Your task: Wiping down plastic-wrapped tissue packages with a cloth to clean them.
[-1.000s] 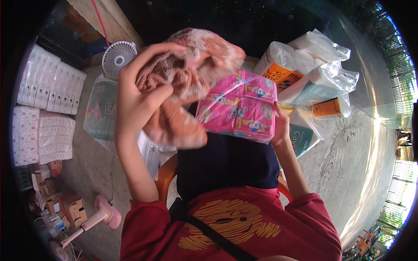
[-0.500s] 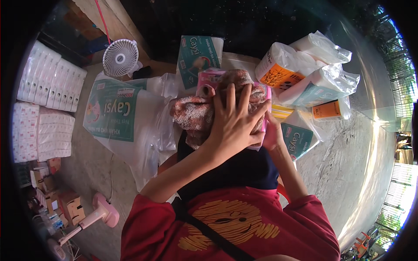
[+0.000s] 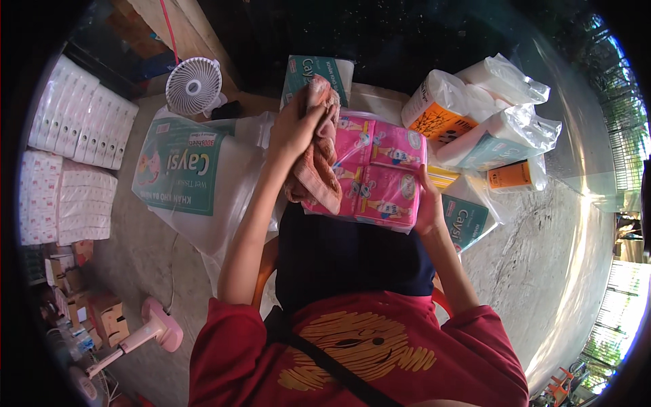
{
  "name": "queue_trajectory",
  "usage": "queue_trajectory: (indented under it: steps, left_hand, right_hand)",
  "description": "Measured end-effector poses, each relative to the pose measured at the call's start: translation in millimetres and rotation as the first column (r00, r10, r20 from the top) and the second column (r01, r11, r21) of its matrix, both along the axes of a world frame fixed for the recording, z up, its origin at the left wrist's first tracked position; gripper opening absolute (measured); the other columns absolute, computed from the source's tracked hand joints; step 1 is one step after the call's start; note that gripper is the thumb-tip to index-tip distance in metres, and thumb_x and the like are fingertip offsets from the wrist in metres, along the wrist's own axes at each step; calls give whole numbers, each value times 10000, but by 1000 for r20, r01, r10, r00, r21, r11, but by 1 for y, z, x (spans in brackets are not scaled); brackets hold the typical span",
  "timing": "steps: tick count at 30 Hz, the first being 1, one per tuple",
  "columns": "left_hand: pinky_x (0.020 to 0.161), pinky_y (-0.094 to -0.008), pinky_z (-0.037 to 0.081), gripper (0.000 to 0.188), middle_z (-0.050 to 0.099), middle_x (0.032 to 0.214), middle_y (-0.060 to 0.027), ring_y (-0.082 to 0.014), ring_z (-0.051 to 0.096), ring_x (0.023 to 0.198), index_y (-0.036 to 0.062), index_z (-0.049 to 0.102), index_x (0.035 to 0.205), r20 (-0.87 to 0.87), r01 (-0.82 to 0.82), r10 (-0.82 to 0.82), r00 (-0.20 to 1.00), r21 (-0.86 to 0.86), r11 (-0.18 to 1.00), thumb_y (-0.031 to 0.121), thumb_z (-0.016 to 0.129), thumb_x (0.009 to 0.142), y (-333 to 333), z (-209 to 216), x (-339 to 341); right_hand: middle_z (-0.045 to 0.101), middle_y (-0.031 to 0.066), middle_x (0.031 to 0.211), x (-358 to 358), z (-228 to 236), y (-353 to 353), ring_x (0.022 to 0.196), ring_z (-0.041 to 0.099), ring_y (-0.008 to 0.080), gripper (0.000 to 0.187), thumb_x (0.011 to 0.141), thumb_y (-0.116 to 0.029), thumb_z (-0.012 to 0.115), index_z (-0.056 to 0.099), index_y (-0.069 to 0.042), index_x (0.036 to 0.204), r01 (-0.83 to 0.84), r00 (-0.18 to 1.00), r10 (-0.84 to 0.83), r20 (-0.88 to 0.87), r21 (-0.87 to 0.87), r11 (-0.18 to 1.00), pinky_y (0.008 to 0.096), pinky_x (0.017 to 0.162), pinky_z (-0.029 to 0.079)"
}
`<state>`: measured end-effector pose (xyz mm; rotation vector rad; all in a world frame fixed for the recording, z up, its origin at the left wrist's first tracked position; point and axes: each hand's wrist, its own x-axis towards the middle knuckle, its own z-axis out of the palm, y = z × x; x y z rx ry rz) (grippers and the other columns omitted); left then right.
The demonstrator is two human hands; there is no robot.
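A: Nearest ground first. What sits at the person's lap?

B: A pink multipack of small tissue packets point(image 3: 376, 173), in clear wrap, lying on the dark lap. Its near edge faces the body, its far edge points toward the goods beyond.

A: Hands?

B: Right hand point(image 3: 427, 203) clamps the pack's right edge, fingers curled round it. Left hand point(image 3: 293, 127) is closed on a peach-pink cloth point(image 3: 319, 152), pressing it onto the pack's left half. The cloth hangs over the pack's left edge.

A: Room on the left?

B: A large clear bag of green wet-tissue packs point(image 3: 180, 173) lies just beside the left forearm. Bare concrete floor point(image 3: 135, 264) opens nearer the body. A pink stand fan point(image 3: 146, 336) lies on it, well apart.

A: On the right?

B: Another green pack point(image 3: 464, 220) sits just beside the right hand. Past it, open pale floor runs toward the rim.

A: Farther out?

B: Bagged paper rolls point(image 3: 488, 119) far right, a small white fan point(image 3: 193, 85) far left, stacked white tissue packs point(image 3: 68, 156) at the left rim.
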<state>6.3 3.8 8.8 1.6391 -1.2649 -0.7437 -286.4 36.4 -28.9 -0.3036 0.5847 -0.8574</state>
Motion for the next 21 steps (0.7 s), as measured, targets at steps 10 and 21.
queue_trajectory:
  steps: [10, 21]
  left_hand:
    - [974, -403, 448, 674, 639, 1225, -211, -390, 596, 1159, 109, 490, 1387, 57, 194, -204, 977, 154, 969, 470, 591, 827, 29, 66, -24]
    - [914, -337, 497, 530, 649, 1173, -153, -224, 652, 1039, -15, 528, 1309, -167, 84, -136, 977, -283, 955, 182, 663, 836, 56, 122, -26]
  right_hand:
    - [615, 145, 1238, -12, 3, -11, 1108, 625, 285, 510, 978, -395, 561, 478, -36, 1330, 87, 992, -90, 87, 33, 996, 462, 956, 522]
    - [562, 163, 1313, -8, 15, -9, 1178, 583, 323, 643, 906, -375, 639, 391, -58, 1408, 105, 994, -107, 9, 103, 989, 521, 1001, 489]
